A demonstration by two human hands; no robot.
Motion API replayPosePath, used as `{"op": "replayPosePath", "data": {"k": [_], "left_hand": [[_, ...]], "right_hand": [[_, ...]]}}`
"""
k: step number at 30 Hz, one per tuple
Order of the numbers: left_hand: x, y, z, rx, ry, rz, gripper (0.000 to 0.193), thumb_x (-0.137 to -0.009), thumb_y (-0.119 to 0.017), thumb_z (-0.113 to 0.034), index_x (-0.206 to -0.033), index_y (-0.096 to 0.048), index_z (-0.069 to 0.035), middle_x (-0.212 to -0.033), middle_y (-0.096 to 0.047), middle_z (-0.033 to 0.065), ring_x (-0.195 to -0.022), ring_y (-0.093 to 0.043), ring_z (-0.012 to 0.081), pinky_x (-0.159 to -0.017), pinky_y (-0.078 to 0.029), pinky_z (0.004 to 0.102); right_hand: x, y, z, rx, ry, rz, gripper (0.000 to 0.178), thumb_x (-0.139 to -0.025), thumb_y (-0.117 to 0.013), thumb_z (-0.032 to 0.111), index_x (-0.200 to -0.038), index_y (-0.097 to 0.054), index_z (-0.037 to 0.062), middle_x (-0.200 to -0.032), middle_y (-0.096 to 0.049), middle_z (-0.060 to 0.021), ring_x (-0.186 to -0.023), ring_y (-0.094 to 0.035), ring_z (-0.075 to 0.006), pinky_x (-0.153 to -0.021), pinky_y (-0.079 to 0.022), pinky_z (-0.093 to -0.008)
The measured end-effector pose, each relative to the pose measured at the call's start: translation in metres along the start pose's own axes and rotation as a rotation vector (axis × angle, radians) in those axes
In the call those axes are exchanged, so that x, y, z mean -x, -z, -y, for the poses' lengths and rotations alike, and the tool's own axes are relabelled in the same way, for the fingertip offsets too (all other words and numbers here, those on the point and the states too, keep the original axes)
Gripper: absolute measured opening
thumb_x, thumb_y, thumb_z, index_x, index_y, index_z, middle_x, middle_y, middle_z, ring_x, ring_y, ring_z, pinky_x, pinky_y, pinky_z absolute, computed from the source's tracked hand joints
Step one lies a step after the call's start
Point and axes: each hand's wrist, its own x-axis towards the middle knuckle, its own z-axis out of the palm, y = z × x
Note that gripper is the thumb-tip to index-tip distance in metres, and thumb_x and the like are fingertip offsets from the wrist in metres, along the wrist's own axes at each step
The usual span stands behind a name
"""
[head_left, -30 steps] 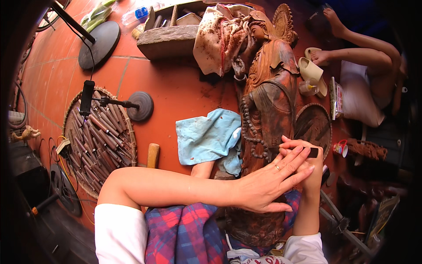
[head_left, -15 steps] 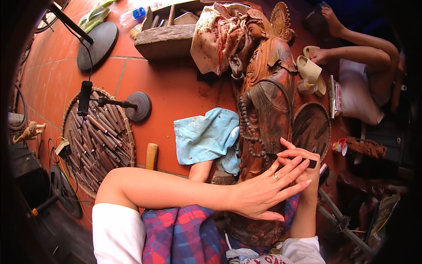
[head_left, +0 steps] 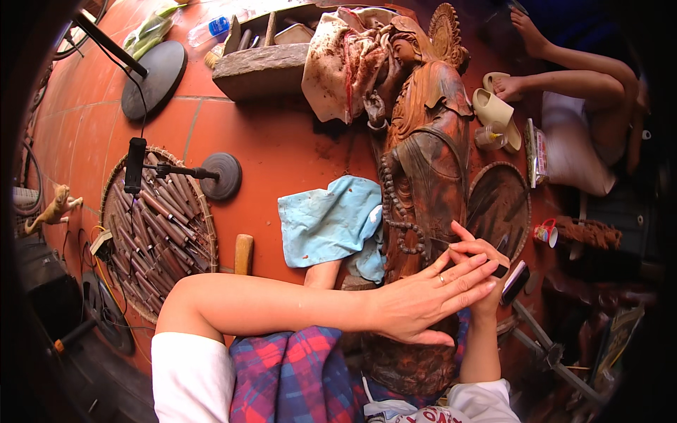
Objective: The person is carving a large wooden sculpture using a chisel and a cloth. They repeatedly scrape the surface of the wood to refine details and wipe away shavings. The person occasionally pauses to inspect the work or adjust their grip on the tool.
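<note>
A carved reddish-brown wooden statue [head_left: 434, 169] with beads and a round openwork halo lies lengthwise before me. My right hand [head_left: 486, 264], fingers closed, grips a thin dark carving tool [head_left: 502, 269] over the statue's lower part, beside the bead string [head_left: 409, 240]. The tool's tip is hard to make out against the wood. Across the back of that hand lies my left hand [head_left: 430, 299], fingers stretched flat and thumb apart, a ring on one finger. Left of the statue a light-blue cloth [head_left: 324, 218] is draped over a bare leg.
A round basket [head_left: 211, 243] of wooden-handled chisels stands left, near a mallet handle [head_left: 243, 254] and a stand base [head_left: 222, 176]. Beyond are a wooden trough [head_left: 261, 70] and stained cloth [head_left: 328, 70]. Another person's legs [head_left: 578, 84], sandals [head_left: 493, 109] and a basket [head_left: 499, 204] are right.
My right hand and the tool have shifted slightly lower, with the left hand still resting across. A small cat-like animal at the far left has come more into view.
</note>
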Motion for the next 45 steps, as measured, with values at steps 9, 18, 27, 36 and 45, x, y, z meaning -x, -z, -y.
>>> {"op": "replayPosePath", "data": {"k": [9,18,27,36,45], "left_hand": [[0.002,-0.001,-0.008,0.024,0.006,0.009,0.097,-0.085,-0.064,-0.050,-0.153,-0.015,-0.001,-0.159,-0.007,0.0267,-0.149,-0.006,0.0409,-0.116,-0.013,0.0590],[0.003,0.002,-0.014,0.051,0.034,-0.032,0.099,-0.084,-0.067,-0.049,-0.154,-0.015,-0.002,-0.158,-0.003,0.0300,-0.147,-0.001,0.0465,-0.116,-0.013,0.0587],[0.000,0.007,-0.007,0.081,0.022,-0.095,0.096,-0.085,-0.065,-0.049,-0.154,-0.016,-0.004,-0.157,-0.002,0.0311,-0.147,0.000,0.0480,-0.116,-0.013,0.0602],[-0.004,0.012,0.002,0.004,-0.006,-0.084,0.090,-0.090,-0.060,-0.049,-0.153,-0.018,-0.001,-0.156,-0.002,0.0350,-0.147,-0.003,0.0477,-0.117,-0.012,0.0565],[-0.001,0.014,0.000,-0.059,-0.035,-0.121,0.092,-0.091,-0.059,-0.050,-0.153,-0.014,0.001,-0.155,0.001,0.0354,-0.146,-0.002,0.0476,-0.118,-0.010,0.0532]], "right_hand": [[0.001,0.004,0.004,-0.002,0.004,0.057,0.016,-0.074,-0.071,-0.010,-0.089,-0.071,-0.0042,-0.091,-0.072,-0.0129,-0.103,-0.068,-0.0317,-0.084,-0.055,-0.0354],[-0.014,0.003,0.029,0.101,-0.165,0.146,0.014,-0.077,-0.072,-0.004,-0.090,-0.072,-0.0052,-0.090,-0.072,-0.0128,-0.108,-0.065,-0.0301,-0.090,-0.054,-0.0385],[-0.020,-0.005,0.032,0.153,-0.161,0.086,0.010,-0.078,-0.071,-0.002,-0.087,-0.072,-0.0054,-0.094,-0.073,-0.0147,-0.095,-0.069,-0.0248,-0.081,-0.055,-0.0343],[-0.029,-0.009,0.037,0.074,-0.235,0.026,0.015,-0.075,-0.073,0.000,-0.089,-0.073,-0.0048,-0.089,-0.073,-0.0145,-0.097,-0.069,-0.0250,-0.083,-0.055,-0.0338],[-0.031,-0.010,0.043,0.180,-0.092,0.083,0.018,-0.074,-0.071,0.001,-0.091,-0.073,-0.0037,-0.087,-0.074,-0.0131,-0.088,-0.071,-0.0229,-0.079,-0.056,-0.0339]]}}
